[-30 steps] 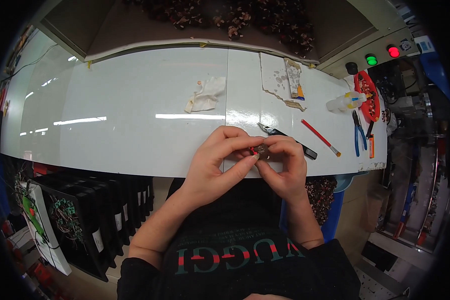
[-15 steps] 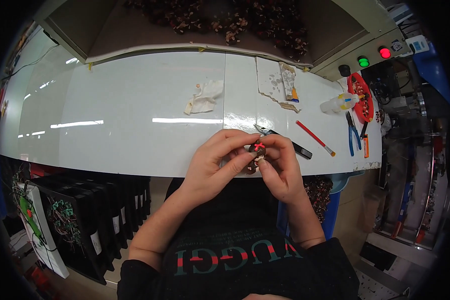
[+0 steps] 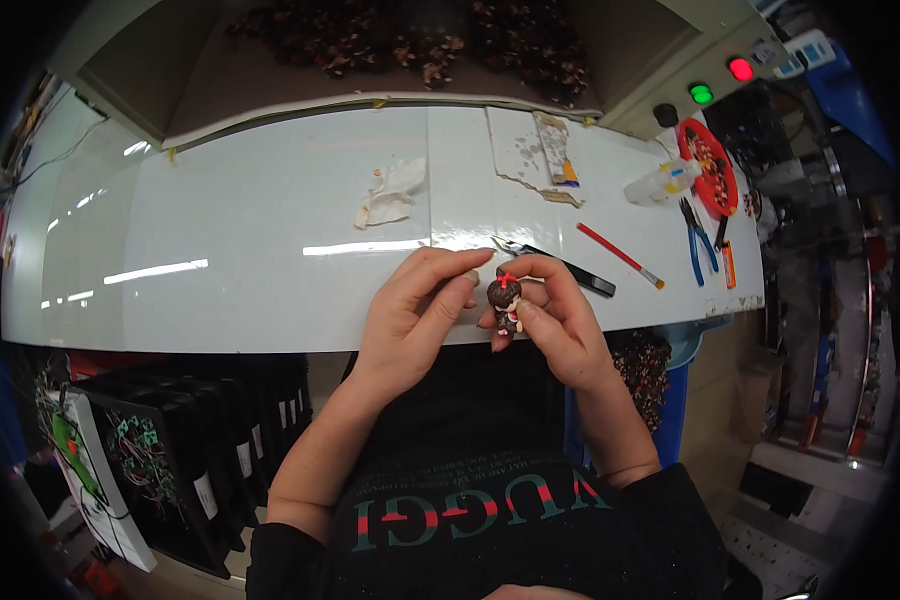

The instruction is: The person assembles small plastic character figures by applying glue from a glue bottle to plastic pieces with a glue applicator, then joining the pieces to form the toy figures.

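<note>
A small figurine with brown hair and a red bow stands upright in my right hand. My right thumb presses its front, and the fingers curl behind it. Just to its left is my left hand, apart from the figurine. Its index finger is stretched out and separate from the thumb; the other fingers are partly hidden, and nothing shows between them. Beyond my hands, a black-handled cutter-like tool with a metal tip lies on the white table.
A red brush, blue-handled pliers and a clear bottle lie at the right, beside a red tray of small parts. A crumpled white tissue and torn board lie farther back. A booth holds piled figurines.
My left hand has drawn back leftward from the figurine, which both hands held before. The figurine now shows more fully in my right hand. The whole view has shifted slightly.
</note>
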Demonstrator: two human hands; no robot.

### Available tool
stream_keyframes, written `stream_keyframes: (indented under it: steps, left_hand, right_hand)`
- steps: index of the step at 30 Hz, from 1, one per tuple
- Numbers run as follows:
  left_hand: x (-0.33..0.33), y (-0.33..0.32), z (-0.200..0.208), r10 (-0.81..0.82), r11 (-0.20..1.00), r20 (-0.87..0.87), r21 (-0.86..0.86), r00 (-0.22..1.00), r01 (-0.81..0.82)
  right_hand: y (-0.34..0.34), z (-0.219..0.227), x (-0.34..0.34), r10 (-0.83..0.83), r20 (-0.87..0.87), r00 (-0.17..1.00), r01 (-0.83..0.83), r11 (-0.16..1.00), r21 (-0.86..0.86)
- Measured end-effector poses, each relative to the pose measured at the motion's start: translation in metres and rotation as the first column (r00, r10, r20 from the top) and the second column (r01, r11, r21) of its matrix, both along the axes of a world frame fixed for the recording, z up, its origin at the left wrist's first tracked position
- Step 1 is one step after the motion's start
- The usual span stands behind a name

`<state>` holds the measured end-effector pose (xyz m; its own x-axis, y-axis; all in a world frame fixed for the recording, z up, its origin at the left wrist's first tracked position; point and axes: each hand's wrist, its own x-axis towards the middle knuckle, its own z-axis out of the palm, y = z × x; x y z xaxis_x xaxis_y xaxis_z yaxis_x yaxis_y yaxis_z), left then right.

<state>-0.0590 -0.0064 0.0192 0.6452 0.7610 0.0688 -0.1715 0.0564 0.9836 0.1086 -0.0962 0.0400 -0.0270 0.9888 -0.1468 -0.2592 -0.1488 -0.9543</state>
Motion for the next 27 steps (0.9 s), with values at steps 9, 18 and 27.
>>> stream_keyframes:
  steps: [9, 18, 27]
  left_hand:
    - [0.029, -0.031, 0.009, 0.025, 0.999, -0.146, -0.023, 0.989, -0.029]
    - [0.045, -0.042, 0.008, -0.013, 0.973, -0.114, 0.226, 0.993, 0.039]
    - [0.015, -0.015, 0.118, -0.623, 0.756, 0.214, 0.413, 0.753, 0.508]
  right_hand:
    - [-0.048, 0.005, 0.046, -0.147, -0.188, 0.971, 0.142, 0.989, -0.041]
    - [-0.057, 0.011, 0.05, -0.194, -0.27, 0.943, 0.172, 0.98, -0.103]
    - [-0.115, 0.036, 0.127, 0.06, 0.163, 0.985, 0.012, 0.914, -0.406]
